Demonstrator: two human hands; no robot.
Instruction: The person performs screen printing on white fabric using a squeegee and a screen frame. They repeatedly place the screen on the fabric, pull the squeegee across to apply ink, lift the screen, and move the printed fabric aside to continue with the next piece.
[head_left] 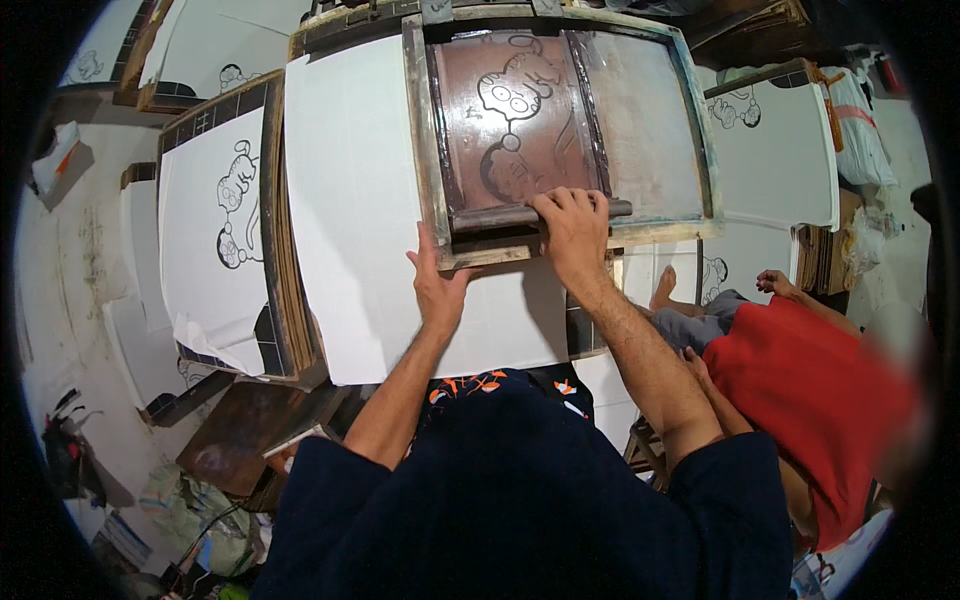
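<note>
A wooden screen-printing frame (pixel 712 190) lies over white sheet material (pixel 352 200) in front of me. Its brown mesh (pixel 450 85) carries a cartoon figure in dark outline, and a pale, smeared strip of mesh fills the right side. Along the near edge of the brown area lies a dark squeegee (pixel 492 216). My right hand (pixel 577 235) is closed over the squeegee's bar, right of its middle, fingers curled across the top. At the frame's near left corner rests my left hand (pixel 438 285), thumb and forefinger spread along the wood.
A board (pixel 272 230) with a printed white sheet (pixel 205 200) stands to the left, with more printed sheets behind it. Another printed sheet (pixel 780 150) lies at the right. A person in a red top (pixel 800 390) sits close on my right. Plastic bags (pixel 200 515) lie at lower left.
</note>
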